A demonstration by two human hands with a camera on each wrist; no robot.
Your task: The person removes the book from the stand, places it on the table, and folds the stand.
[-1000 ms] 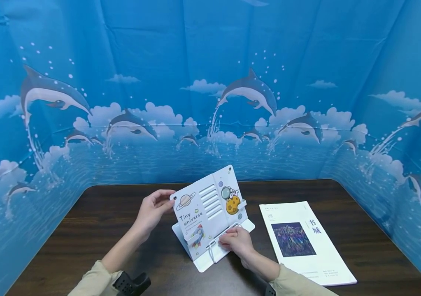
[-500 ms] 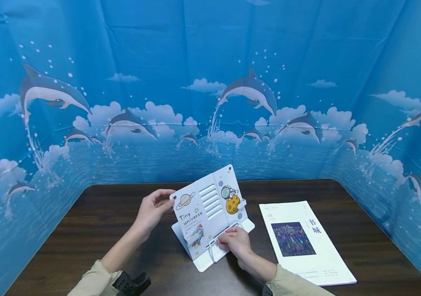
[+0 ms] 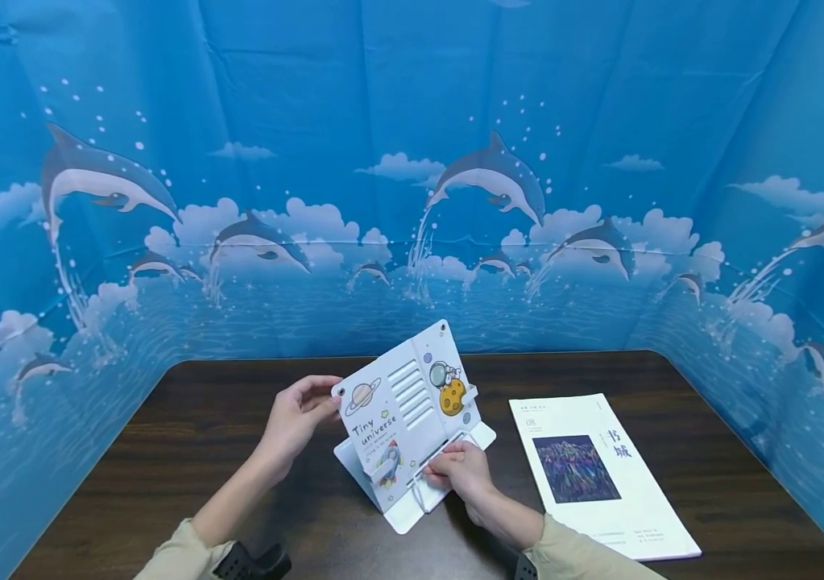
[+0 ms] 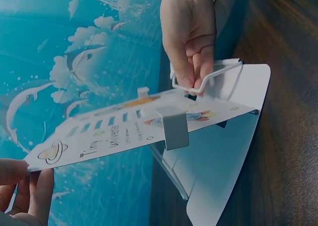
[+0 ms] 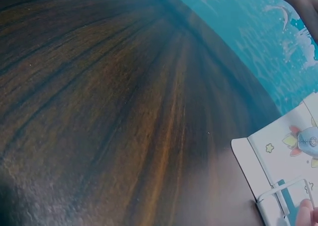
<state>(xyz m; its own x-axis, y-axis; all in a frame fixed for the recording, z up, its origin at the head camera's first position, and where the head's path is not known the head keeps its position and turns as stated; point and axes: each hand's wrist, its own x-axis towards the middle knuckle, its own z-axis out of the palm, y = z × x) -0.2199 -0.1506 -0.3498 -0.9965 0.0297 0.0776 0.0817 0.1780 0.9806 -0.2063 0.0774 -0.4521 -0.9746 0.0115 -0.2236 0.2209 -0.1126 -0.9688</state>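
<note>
Head view, with the wrist views in support: two hands at a white book stand [image 3: 406, 441], which is set on the counter [image 3: 129, 483]. The left hand [image 3: 297, 423] pinches the stand's upper left corner between thumb and fingers; the right hand [image 3: 465, 475] has its fingertips drawn together on the wire loop [image 4: 224, 69] at the stand's lower front edge. How firm either hold is cannot be told. The printed panel [image 4: 94, 142] leans back above the base plate [image 3: 403, 515].

Likely faults, by cause: (a) The wire loop is thin and probably springy; a slip of the fingertips could let it snap against the panel or nip a finger. (b) The left hand steadies one corner only, so a hard pull at the front edge could twist the stand askew. (c) Behind the panel runs a thin strut [image 4: 171, 174]; its seating is unclear, and if loose, the panel might drop once the corner is let go. (d) The jutting side clip [image 4: 175, 131] could snag a finger.

Right of the stand, apart from it, a book [image 3: 585, 515] lies flat; a sliding stand might nudge it. Behind the stand hangs a dolphin-printed backdrop [image 3: 412, 80].
</note>
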